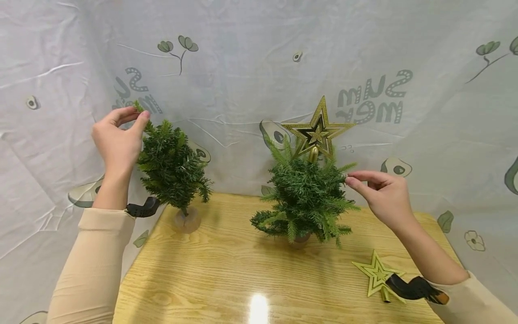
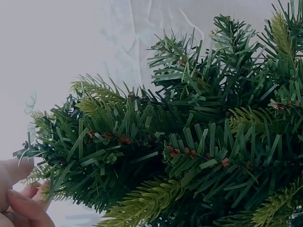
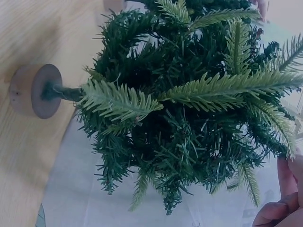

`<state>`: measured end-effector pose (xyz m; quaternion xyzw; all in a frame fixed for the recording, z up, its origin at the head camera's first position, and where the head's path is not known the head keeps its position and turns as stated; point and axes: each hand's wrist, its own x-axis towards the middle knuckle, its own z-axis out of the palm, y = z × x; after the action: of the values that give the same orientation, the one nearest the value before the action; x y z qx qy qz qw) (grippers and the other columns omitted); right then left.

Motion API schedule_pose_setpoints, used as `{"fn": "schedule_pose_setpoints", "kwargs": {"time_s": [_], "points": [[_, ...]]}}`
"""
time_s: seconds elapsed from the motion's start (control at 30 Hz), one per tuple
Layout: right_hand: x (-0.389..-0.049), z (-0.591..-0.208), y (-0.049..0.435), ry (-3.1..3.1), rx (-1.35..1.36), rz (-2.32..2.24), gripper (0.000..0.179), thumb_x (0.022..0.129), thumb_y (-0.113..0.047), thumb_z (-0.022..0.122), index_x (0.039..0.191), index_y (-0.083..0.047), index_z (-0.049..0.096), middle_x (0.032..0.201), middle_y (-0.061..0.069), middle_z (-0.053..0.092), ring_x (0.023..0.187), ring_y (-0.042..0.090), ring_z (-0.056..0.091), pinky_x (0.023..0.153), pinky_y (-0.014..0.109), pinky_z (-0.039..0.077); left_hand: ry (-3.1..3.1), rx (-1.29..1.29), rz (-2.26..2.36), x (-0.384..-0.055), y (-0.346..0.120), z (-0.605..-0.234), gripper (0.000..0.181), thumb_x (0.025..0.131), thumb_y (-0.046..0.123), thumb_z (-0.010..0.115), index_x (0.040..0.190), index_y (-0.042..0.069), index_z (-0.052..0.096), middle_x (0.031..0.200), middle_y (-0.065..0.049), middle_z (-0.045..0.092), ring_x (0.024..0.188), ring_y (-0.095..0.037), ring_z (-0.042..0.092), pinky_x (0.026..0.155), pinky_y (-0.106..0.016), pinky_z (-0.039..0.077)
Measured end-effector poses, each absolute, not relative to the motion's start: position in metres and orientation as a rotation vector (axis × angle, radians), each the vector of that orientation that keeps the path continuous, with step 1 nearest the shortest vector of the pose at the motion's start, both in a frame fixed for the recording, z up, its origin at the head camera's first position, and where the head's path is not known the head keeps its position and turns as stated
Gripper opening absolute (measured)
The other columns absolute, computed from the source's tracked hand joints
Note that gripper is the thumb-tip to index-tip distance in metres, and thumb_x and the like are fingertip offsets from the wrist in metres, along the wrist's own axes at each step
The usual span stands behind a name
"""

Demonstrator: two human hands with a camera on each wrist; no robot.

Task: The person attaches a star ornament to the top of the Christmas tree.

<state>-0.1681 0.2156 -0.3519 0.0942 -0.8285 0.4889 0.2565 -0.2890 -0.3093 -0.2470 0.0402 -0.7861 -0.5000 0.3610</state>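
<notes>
On the left of the head view, a small artificial Christmas tree leans slightly left on its round base. My left hand pinches the tip of its top sprig between thumb and fingers. A second artificial tree stands right of centre, with a gold star topper at its crown. At this tree's right side, my right hand pinches the end of a branch. The right wrist view shows the tree's round wooden base and the right fingers at a branch tip.
Another gold star topper lies on the wooden table at the front right, partly hidden by the right wrist's black strap. Behind the table hangs a pale printed cloth.
</notes>
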Motion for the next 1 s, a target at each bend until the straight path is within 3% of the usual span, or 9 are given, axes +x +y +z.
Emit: {"fn": "schedule_pose_setpoints", "kwargs": {"time_s": [0.13,0.4,0.77,1.0], "points": [[-0.171,-0.352,0.217,-2.223,0.235,1.347,0.017,0.092,-0.005,0.080,0.107,0.003,0.079,0.051,0.002,0.042,0.043,0.014,0.028,0.048,0.031,0.028,-2.054,0.116,-1.257,-0.290,-0.308,-0.245,0.038,0.092,0.036,0.081,0.120,0.011,0.078,0.113,0.000,0.077,0.102,-0.008,0.067,0.080,-0.018,0.051],[-0.175,-0.350,0.220,-2.174,0.202,1.373,0.016,0.092,-0.003,0.080,0.106,0.005,0.079,0.051,0.001,0.049,0.043,0.013,0.031,0.048,0.030,0.030,-2.070,0.141,-1.241,-0.291,-0.304,-0.244,0.034,0.094,0.036,0.079,0.115,0.010,0.080,0.102,0.005,0.076,0.076,-0.001,0.065,0.070,-0.017,0.048],[-0.178,-0.347,0.224,-2.153,0.171,1.380,0.014,0.092,-0.005,0.080,0.103,0.004,0.079,0.054,-0.001,0.055,0.042,0.012,0.031,0.046,0.029,0.030,-2.001,0.066,-1.256,-0.286,-0.298,-0.244,0.028,0.092,0.030,0.081,0.107,0.006,0.082,0.086,0.012,0.073,0.072,-0.003,0.064,0.066,-0.018,0.046],[-0.175,-0.340,0.229,-2.116,0.192,1.370,0.013,0.091,-0.001,0.080,0.101,0.007,0.079,0.057,-0.005,0.061,0.041,0.011,0.031,0.046,0.027,0.029,-2.039,0.016,-1.243,-0.278,-0.289,-0.242,0.028,0.092,0.029,0.081,0.107,0.006,0.082,0.090,0.009,0.075,0.073,-0.005,0.064,0.064,-0.019,0.045]]}}
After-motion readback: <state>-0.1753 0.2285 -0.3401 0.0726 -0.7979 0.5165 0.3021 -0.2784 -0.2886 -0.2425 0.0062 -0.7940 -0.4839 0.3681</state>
